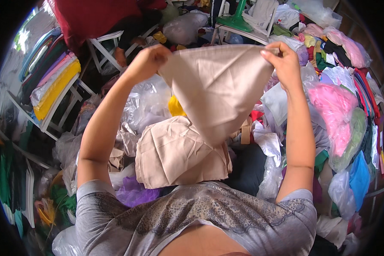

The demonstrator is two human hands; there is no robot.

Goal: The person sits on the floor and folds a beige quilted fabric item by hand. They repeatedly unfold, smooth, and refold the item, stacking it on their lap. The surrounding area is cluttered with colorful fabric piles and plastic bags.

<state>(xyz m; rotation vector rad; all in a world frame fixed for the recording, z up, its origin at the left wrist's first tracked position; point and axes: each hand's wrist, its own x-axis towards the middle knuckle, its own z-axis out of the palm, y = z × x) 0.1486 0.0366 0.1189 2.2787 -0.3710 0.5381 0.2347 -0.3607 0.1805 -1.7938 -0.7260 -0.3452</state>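
Stretched between my raised hands is a beige cloth [217, 81], its top edge taut and its lower part hanging to a blurred point. My left hand [155, 59] is closed on the upper left corner. At the upper right corner, my right hand [282, 59] pinches the edge between thumb and fingers. Below, on my lap, lies a stack of folded beige cloths [179, 153], creased on top. The hanging cloth's lower tip hides part of that stack.
Folded coloured fabrics [57, 85] are piled on a white chair at left. Clear plastic bags [147, 100] and loose cloths surround me. A pink bundle in plastic [335, 113] lies at right. A green stool [238, 19] stands at the back, near a dark red cloth [91, 19].
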